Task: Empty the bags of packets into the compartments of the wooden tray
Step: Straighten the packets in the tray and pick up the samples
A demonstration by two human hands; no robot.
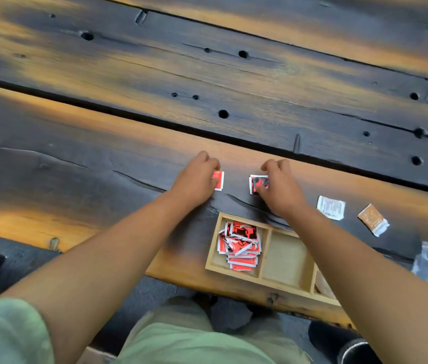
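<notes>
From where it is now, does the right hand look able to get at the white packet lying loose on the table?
Probably yes. The right hand rests on red packets, and the white packet lies just to its right on bare table, nothing between them.

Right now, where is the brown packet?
In the head view the brown packet lies flat on the table, far right, beyond the wooden tray and just right of the white packet. Neither hand touches it.

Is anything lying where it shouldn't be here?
Yes. Two red packets lie on the table under the hands, and a white packet and a brown packet lie loose right of them, all outside the tray.
</notes>
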